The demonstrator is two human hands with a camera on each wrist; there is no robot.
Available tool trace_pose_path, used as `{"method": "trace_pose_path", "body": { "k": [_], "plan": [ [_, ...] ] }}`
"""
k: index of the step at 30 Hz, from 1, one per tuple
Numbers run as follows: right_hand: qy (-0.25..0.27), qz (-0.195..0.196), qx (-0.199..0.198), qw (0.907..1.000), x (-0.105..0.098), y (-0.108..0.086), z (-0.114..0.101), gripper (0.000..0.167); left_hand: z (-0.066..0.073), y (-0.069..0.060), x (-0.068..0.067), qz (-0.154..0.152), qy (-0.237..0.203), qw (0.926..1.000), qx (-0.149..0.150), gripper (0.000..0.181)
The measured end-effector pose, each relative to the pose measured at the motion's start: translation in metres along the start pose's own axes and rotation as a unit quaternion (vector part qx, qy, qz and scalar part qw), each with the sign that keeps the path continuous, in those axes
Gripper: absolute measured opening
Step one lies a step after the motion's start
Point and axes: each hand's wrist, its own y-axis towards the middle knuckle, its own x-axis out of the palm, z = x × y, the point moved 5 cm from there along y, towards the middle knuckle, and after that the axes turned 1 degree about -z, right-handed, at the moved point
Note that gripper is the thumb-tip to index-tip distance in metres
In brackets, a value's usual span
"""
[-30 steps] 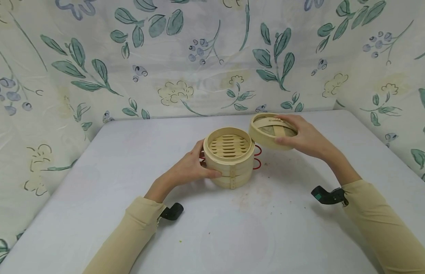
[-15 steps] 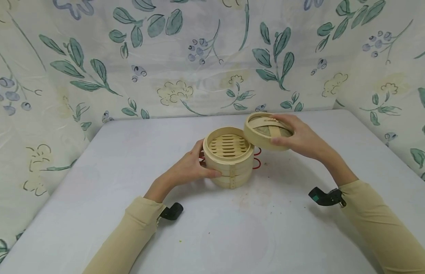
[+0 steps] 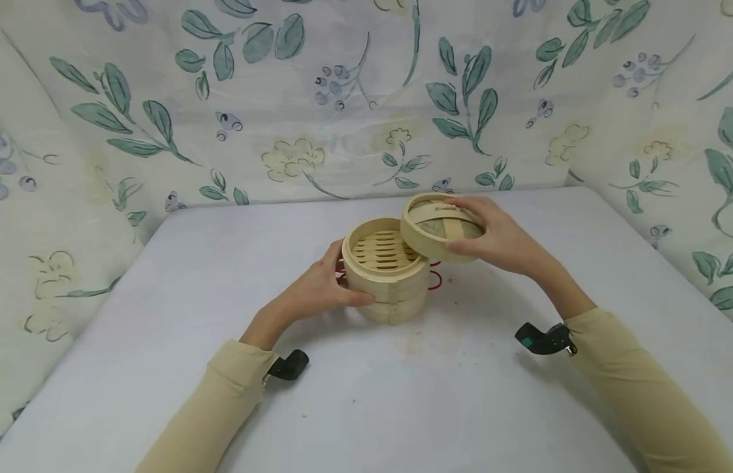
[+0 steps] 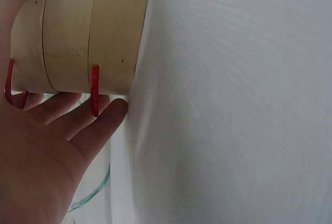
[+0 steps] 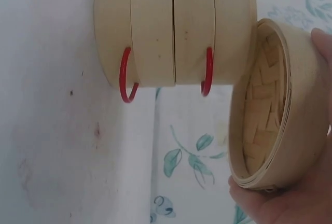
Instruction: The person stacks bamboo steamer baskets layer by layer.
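Observation:
A stacked bamboo steamer (image 3: pixel 395 295) stands on the white table, its slatted inner tray (image 3: pixel 383 251) showing at the top. Around its left side my left hand (image 3: pixel 319 286) grips the wall, thumb at the front and the other fingers behind. My right hand (image 3: pixel 496 236) holds the round bamboo lid (image 3: pixel 416 238) by its rim, tilted over the steamer's back right edge. The right wrist view shows the lid's woven underside (image 5: pixel 264 105) close to the steamer's top rim. Red loop handles (image 5: pixel 126 76) stick out from the steamer's sides.
The white table (image 3: pixel 366 407) bears faint reddish stains (image 3: pixel 425 341) and small crumbs in front of the steamer. A floral cloth (image 3: pixel 343 98) hangs behind the table and along its sides. Dark wrist cameras (image 3: pixel 289 365) hang below both cuffs.
The lid in my right hand has moved left over the steamer's edge. My left hand keeps its hold on the steamer. The whole head view has shifted slightly.

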Motion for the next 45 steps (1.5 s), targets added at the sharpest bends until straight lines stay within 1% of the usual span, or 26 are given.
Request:
{"method": "trace_pose_path", "body": {
  "k": [6,14,18,22,30,36,45],
  "plan": [
    [-0.007,-0.008,-0.015,0.9998,0.013,0.005,-0.013,0.078,-0.001,-0.001,-0.002,0.002,-0.003,1.0000,-0.003,0.111],
    [-0.001,-0.015,-0.016,0.9998,0.022,0.005,-0.019,0.081,-0.002,-0.001,-0.001,0.001,0.000,1.0000,-0.004,0.110],
    [0.004,-0.019,-0.027,0.9995,0.028,0.008,-0.025,0.081,-0.002,0.000,0.000,0.000,-0.005,1.0000,-0.003,0.110],
    [0.006,-0.031,-0.034,0.9989,0.033,0.012,-0.030,0.082,-0.002,0.000,0.001,0.002,-0.008,1.0000,-0.004,0.109],
    [0.001,-0.035,-0.033,0.9988,0.037,0.012,-0.034,0.082,-0.002,-0.001,-0.001,0.002,-0.001,1.0000,0.001,0.108],
    [0.002,-0.031,-0.033,0.9990,0.037,0.012,-0.037,0.082,-0.001,0.000,-0.001,-0.004,-0.012,0.9999,0.007,0.108],
    [-0.015,-0.030,-0.040,0.9986,0.039,0.013,-0.047,0.082,-0.001,-0.001,-0.001,-0.002,-0.006,1.0000,-0.001,0.110]
  ]
}}
